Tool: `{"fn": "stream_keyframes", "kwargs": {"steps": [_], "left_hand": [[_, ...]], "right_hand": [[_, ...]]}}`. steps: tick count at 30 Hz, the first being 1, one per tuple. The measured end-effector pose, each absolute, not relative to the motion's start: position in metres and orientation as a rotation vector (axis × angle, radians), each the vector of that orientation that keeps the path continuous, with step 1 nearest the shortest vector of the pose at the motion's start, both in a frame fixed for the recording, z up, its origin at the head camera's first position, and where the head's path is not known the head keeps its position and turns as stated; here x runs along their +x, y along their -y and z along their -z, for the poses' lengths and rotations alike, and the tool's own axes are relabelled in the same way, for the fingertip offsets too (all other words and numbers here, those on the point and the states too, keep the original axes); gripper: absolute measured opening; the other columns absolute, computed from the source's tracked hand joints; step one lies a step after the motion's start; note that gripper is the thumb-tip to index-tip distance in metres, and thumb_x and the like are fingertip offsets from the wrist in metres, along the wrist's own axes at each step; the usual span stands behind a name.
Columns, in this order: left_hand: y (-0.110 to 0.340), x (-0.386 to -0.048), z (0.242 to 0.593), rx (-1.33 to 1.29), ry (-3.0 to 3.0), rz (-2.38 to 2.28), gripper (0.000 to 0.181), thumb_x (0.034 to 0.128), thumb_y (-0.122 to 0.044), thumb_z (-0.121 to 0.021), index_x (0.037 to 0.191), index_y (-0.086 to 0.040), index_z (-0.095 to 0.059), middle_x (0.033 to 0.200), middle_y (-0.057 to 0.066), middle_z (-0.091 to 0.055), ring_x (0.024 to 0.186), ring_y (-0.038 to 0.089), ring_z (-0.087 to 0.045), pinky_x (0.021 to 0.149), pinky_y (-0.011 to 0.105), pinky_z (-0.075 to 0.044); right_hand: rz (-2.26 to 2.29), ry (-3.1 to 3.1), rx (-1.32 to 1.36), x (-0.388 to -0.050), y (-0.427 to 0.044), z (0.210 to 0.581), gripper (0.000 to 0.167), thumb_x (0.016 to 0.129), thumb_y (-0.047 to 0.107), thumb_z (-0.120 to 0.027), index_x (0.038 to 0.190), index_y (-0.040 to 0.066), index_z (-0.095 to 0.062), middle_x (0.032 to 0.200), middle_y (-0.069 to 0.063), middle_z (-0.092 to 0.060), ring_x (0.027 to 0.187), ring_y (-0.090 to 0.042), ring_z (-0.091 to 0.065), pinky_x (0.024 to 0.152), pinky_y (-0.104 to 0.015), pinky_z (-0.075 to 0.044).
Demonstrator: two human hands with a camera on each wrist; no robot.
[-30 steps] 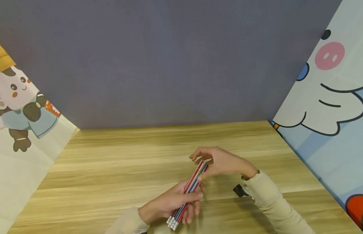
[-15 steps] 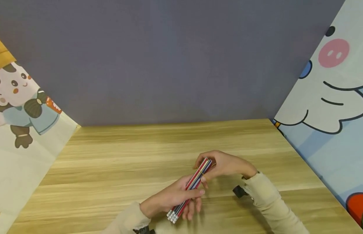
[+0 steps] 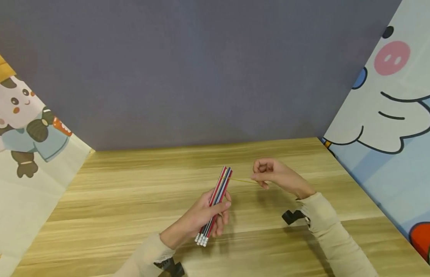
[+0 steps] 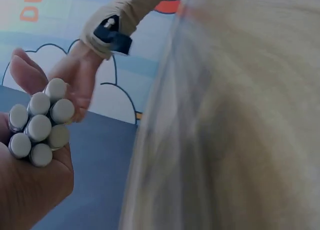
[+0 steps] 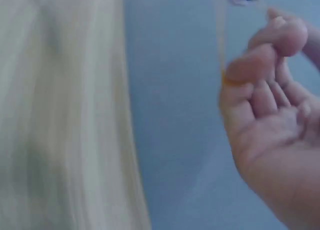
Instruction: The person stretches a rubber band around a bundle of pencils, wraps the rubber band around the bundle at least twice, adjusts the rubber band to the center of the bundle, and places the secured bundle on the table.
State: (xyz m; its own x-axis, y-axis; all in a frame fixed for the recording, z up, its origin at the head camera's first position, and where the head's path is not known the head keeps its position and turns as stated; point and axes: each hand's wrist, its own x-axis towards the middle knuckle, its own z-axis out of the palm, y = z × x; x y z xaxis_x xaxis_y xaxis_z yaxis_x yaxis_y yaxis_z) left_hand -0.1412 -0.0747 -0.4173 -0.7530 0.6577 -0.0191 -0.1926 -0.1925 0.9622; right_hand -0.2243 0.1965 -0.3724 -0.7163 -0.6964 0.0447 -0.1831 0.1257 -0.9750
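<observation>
A bundle of several pencils, striped red, white and dark blue, slants upward in the left hand, whose thumb and fingers grip its lower half. Their white round ends face the left wrist view. From the bundle's upper part a thin yellow rubber band stretches out to the right hand, which pinches it between thumb and finger. The right wrist view shows the band pulled taut from the right hand toward the bundle's end at the top edge.
Both hands are above a wood-grain table. Behind it rises a grey panel, with cartoon-printed walls at left and right. Each wrist carries a small black device.
The right hand has moved away to the right, drawing the band out from the bundle. The left hand and pencils have shifted slightly up and left in the head view.
</observation>
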Motion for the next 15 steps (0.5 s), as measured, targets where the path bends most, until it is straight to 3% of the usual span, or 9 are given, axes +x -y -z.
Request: {"fn": "stream_keyframes", "kwargs": {"steps": [7,10,15], "left_hand": [[0.071,-0.141,0.421,0.558,-1.584,-2.048,0.02,0.1053,-0.017,-0.051,0.117,-0.003,-0.044,0.067,0.005,-0.062,0.043,0.014,-0.059,0.034,0.027,-0.049],[0.067,-0.137,0.42,0.646,-1.68,-2.034,0.021,0.1051,-0.018,-0.052,0.117,-0.001,-0.045,0.067,0.009,-0.062,0.042,0.016,-0.06,0.032,0.037,-0.05],[0.064,-0.13,0.418,0.732,-1.841,-1.975,0.017,0.106,-0.014,-0.049,0.117,-0.002,-0.047,0.068,0.017,-0.06,0.041,0.018,-0.06,0.033,0.049,-0.049]], "right_hand": [[1.448,-1.881,-1.092,-0.218,-0.185,0.365,0.011,0.096,0.001,-0.063,0.106,0.003,-0.065,0.091,-0.023,-0.062,0.073,-0.027,-0.06,0.063,-0.039,-0.057],[1.405,-1.834,-1.114,-0.219,-0.178,0.369,0.008,0.096,0.001,-0.062,0.101,0.003,-0.068,0.084,-0.024,-0.061,0.066,-0.029,-0.058,0.059,-0.039,-0.056],[1.499,-1.816,-0.945,-0.224,-0.179,0.382,0.011,0.096,0.0,-0.059,0.096,-0.004,-0.069,0.067,-0.014,-0.056,0.049,-0.015,-0.046,0.042,-0.035,-0.04]]}}
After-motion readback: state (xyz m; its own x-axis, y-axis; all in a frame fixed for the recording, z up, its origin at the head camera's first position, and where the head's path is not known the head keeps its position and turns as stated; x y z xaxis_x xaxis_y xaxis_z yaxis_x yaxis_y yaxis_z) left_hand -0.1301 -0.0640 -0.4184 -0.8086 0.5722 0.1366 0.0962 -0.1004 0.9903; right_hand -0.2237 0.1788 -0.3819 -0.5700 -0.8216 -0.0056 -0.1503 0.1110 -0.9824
